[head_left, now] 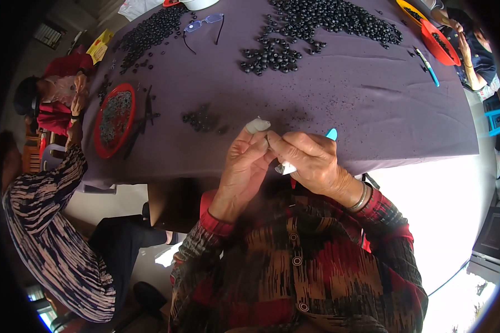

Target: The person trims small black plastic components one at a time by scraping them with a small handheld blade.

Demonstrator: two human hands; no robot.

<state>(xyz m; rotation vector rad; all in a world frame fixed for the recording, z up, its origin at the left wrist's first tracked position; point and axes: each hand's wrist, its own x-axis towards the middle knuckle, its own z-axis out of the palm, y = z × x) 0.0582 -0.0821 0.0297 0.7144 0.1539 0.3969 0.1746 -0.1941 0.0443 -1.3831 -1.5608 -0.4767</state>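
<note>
My left hand (241,161) and my right hand (315,161) meet in front of my chest, close above the table's near edge. The left one is closed in a pinch, with a pale wrap (257,125) round one fingertip. A small dark piece seems to sit between the fingertips, too hidden to name. My right hand is closed round a slim tool; only its blue end (331,134) sticks out behind the knuckles. White wrapping (286,167) shows beneath the right fingers. Beyond my hands lies a small cluster of black round parts (201,120).
Black round parts (328,22) heap across the far side of the purple tablecloth (366,122). Eyeglasses (204,23) lie beyond. At left is a red plate (129,91) of greyish bits. A blue-and-white tool (428,66) and red bowl (449,58) are right. People sit at both sides.
</note>
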